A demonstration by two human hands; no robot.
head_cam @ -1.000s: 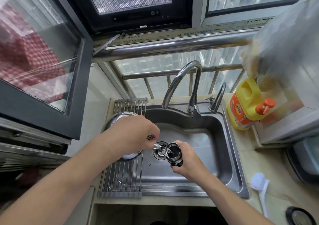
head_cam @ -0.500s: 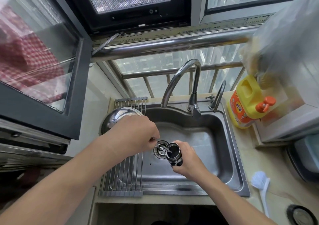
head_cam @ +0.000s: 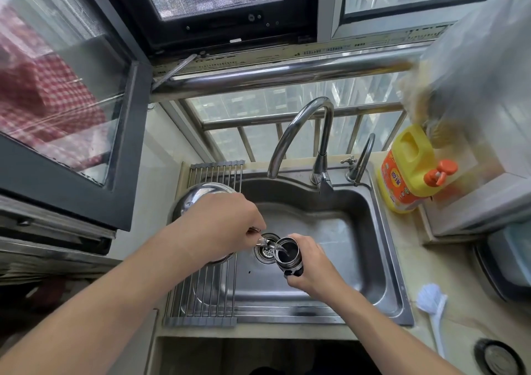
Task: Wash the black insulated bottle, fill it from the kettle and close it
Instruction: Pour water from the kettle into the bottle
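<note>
Kitchen window glazing and a steel guard rail fill the 12 o'clock field. Below, the stainless steel sink basin (head_cam: pixel 373 231) occupies the centre, with a grey roll-up bar drying rack (head_cam: pixel 201 297) across its 9 o'clock side. The polished round steel kettle (head_cam: pixel 198 199) is tilted above that rack. The left hand (head_cam: pixel 230 225) is clamped over its top, the handle hidden under the fingers. The right hand (head_cam: pixel 313 265) is wrapped round the black cylindrical insulated bottle (head_cam: pixel 287 256), which is uncapped and mouth-up over the basin, at 3 o'clock of the round perforated drain strainer (head_cam: pixel 265 255). The narrow kettle spout (head_cam: pixel 265 242) meets the bottle mouth at its 10 o'clock edge, and a thin stream enters. Filling appears under way; the level cannot be read. Recommended practice: centre the spout over the opening, use a shallow tilt for a narrow stream, hold the bottle above the basin to catch spills, and level the kettle before water reaches the threads.
</note>
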